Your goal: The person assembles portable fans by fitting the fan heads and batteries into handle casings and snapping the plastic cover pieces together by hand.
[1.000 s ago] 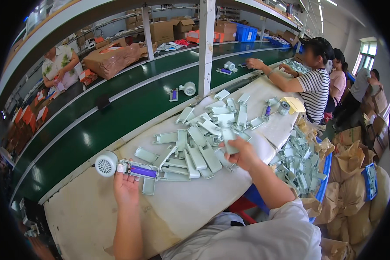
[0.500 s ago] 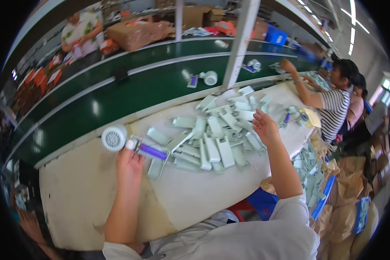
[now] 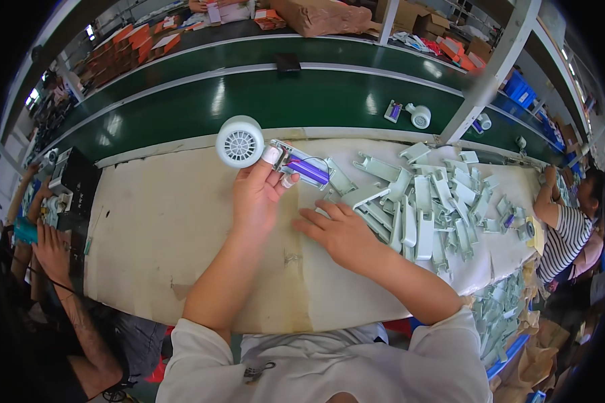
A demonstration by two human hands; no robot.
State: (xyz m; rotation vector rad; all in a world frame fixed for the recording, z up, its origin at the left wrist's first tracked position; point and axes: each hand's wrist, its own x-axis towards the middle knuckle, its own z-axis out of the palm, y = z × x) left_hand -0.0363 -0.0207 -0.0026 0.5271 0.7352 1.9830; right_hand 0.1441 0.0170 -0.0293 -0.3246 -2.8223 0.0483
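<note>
My left hand (image 3: 259,195) is closed around a small pale handheld fan (image 3: 240,142), lifted over the table. Its round grille points up toward me. The fan's handle lies open, so a purple battery (image 3: 307,170) and thin wires show inside. Wrappings cover the tips of the thumb and a finger on this hand. My right hand (image 3: 343,232) hovers palm down, fingers spread and nothing visible in them, at the left edge of a heap of pale green plastic handle covers (image 3: 424,232). Its fingertips are below the fan's handle, apart from it.
Beyond the table (image 3: 175,221) runs a green conveyor belt (image 3: 181,111) carrying another open fan (image 3: 419,116). A white post (image 3: 494,74) rises at the far right. A crate of green parts (image 3: 501,316) stands at the lower right. Co-workers are at both sides; one holds a teal tool (image 3: 25,231).
The view has swung left. My right hand has come from above the heap's right part to its left edge, closer to the fan. My left hand still holds the fan.
</note>
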